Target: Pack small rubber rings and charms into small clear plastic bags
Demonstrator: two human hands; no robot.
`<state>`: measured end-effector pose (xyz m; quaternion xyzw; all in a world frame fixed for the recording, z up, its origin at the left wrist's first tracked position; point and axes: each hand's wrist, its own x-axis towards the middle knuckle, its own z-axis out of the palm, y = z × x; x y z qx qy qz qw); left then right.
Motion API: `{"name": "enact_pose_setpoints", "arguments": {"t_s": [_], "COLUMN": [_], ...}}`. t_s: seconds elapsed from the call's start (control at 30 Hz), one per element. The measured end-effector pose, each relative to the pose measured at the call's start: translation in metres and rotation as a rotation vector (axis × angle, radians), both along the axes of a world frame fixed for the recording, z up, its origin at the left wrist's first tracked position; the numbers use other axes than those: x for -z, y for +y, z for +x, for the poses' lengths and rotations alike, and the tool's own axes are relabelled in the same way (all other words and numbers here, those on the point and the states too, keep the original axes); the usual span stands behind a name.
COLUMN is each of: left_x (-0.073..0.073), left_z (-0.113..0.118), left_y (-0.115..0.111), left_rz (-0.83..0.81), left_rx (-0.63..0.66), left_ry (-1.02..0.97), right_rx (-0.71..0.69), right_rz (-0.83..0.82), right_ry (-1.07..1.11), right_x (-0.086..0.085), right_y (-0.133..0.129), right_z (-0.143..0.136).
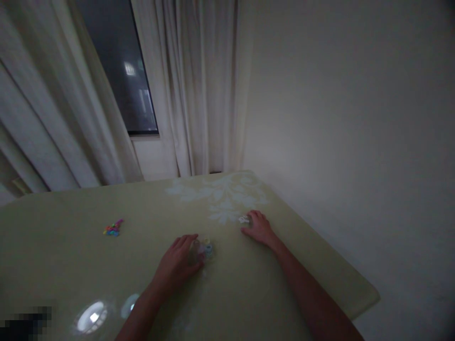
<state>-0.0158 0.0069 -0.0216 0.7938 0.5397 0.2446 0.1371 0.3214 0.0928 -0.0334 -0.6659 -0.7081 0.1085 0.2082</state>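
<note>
On the tabletop, my left hand (177,258) curves around what looks like a clear container (195,252), thumb on the near side and fingers on the far side. Small pastel pieces (206,248) show at its right end; their kind is too blurred to tell. Farther right, my right hand (260,227) rests low over the table with thumb and fingers apart. A few small white pieces (243,219) lie at its fingertips, and I cannot make out their exact shape. Off to the left sits a little pile of brightly coloured pieces (113,228) in pink, orange, green and blue.
The pale green table (227,293) has a white leaf pattern toward its far right corner. A wall (337,142) runs along its right side, and curtains (202,94) hang beside a dark window (124,71) behind it. Light reflections shine at the lower left, near a pixelated dark shape (24,324).
</note>
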Motion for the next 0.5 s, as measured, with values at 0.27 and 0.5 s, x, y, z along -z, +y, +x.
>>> {"name": "enact_pose_setpoints", "arguments": {"t_s": [0.27, 0.5], "left_x": [0.01, 0.016], "left_z": [0.004, 0.004], "left_y": [0.003, 0.006], "left_rz": [0.022, 0.057], "left_rx": [-0.086, -0.127], "left_ry": [-0.075, -0.149], "right_rx": [-0.34, -0.605], "right_rz": [0.095, 0.048], "right_ry": [0.202, 0.187], "right_x": [-0.011, -0.003], "right_y": [-0.034, -0.07], "right_z": [-0.055, -0.105]}}
